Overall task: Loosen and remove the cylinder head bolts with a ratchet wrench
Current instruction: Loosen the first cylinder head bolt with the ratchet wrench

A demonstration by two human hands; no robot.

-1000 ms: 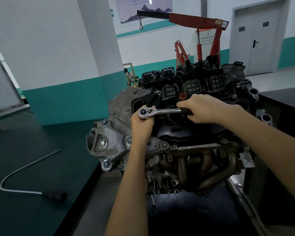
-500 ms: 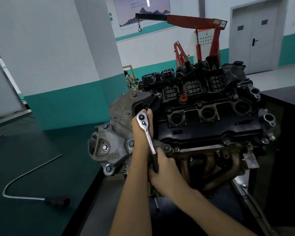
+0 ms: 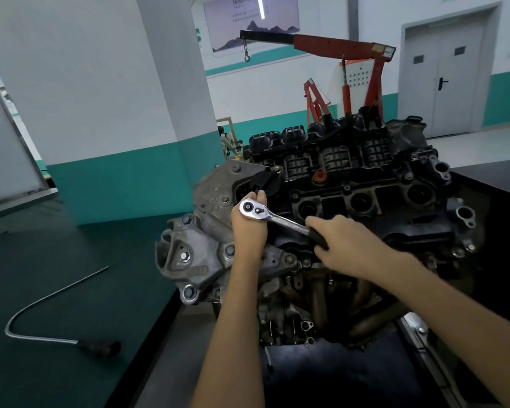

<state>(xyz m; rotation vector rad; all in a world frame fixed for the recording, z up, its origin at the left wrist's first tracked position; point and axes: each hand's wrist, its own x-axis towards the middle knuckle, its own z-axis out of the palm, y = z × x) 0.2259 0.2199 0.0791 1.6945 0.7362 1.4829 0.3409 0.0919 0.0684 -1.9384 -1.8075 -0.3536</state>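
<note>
Ratchet wrench [image 3: 283,221] lies across the front left corner of the engine [image 3: 365,201], its chrome head at the left and its shaft slanting down to the right. Both hands are on it. The left hand [image 3: 249,234] reaches up from below and cups the round head, with the fingers curled behind and over the top of it. The right hand [image 3: 340,242] is clenched around the black grip at the wrench's lower end, knuckles up. The bolt under the head is hidden by the wrench and the left hand, so whether a socket is seated on it cannot be told.

The engine stands upright just beyond the person, with the dark valve cover and its three round plug wells on top and the black ribbed intake manifold [image 3: 336,157] along the far side. A rusty exhaust manifold [image 3: 321,298] curves down the near face, below the right forearm. A grey cast bracket [image 3: 189,254] with several bolt heads sticks out at the engine's left end, just beside the left wrist.

To the left, a dark green counter [image 3: 71,231] carries a bent metal rod [image 3: 42,313] with a black handle, well apart from the engine. Behind the engine stands a red engine hoist [image 3: 345,48] with a hook [image 3: 247,57] hanging from its boom, and a grey double door [image 3: 442,72] is in the far wall
</note>
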